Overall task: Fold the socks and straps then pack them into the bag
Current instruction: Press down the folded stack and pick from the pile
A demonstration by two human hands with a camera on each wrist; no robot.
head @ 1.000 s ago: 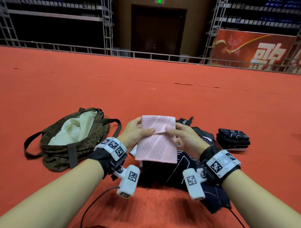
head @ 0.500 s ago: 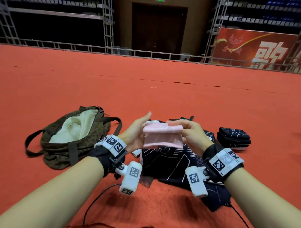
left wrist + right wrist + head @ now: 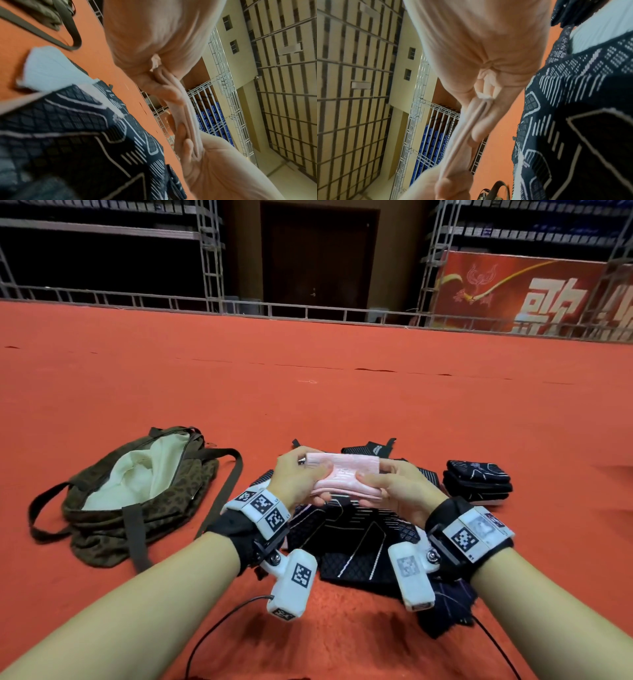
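A brown patterned bag (image 3: pixel 137 501) lies on the red carpeted floor (image 3: pixel 308 392) off to the left, its mouth gaping to show a cream lining, its straps loose on the carpet. Straight below the hands sprawls a heap of black socks and straps with white line patterns (image 3: pixel 352 546), and a white piece (image 3: pixel 51 67) pokes out from under its left edge. To the right, well apart from the bag, sits a neat stack of folded black socks (image 3: pixel 478 482). Metal railing and a red banner close off the far side of the floor.

Both forearms reach forward, side by side, wrists level above the black heap. The left hand (image 3: pixel 298 481) grips the left end of a folded pink sock (image 3: pixel 342 477), thumb on top and fingers curled underneath; the right hand (image 3: pixel 400 491) grips the right end the same way. The pink sock is held in the air between them, clear of the heap, its long axis running left to right. The wrist views show its layers pressed flat together, edge on, between thumb and fingers.
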